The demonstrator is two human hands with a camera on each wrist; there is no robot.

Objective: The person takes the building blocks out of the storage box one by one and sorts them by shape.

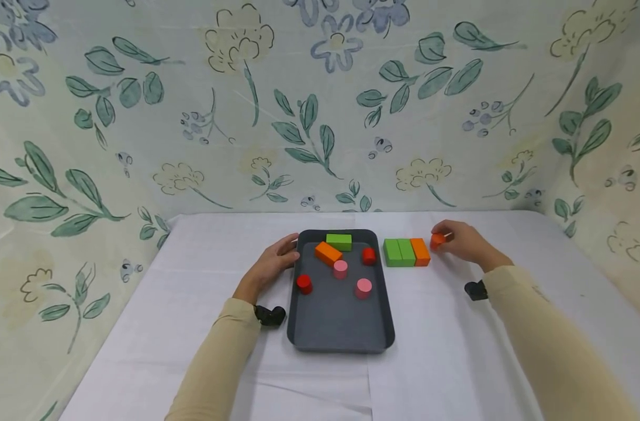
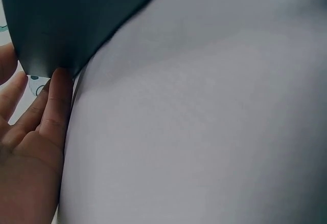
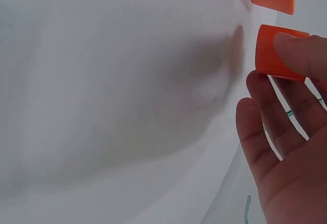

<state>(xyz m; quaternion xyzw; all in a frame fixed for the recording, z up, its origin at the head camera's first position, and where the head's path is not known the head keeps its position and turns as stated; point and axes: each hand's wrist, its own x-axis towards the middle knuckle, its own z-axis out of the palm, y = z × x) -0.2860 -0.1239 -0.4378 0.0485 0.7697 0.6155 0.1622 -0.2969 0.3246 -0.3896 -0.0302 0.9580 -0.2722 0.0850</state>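
My right hand (image 1: 464, 241) pinches an orange cylinder block (image 3: 278, 52) between thumb and fingers, just right of a row of blocks. That row has two green blocks (image 1: 399, 253) and one orange block (image 1: 420, 252) side by side on the table. At the left rim of a dark grey tray (image 1: 341, 327), my left hand (image 1: 271, 266) touches the outer wall with fairly straight fingers. Inside the tray lie a green block (image 1: 339, 242), an orange block (image 1: 328, 254), two red cylinders (image 1: 304, 285) and two pink cylinders (image 1: 363, 288).
A white cloth (image 1: 430, 351) with creases covers the table. Behind it and at the sides hangs a floral curtain (image 1: 309, 70). Black wrist cameras (image 1: 270, 316) sit on both wrists, below beige sleeves.
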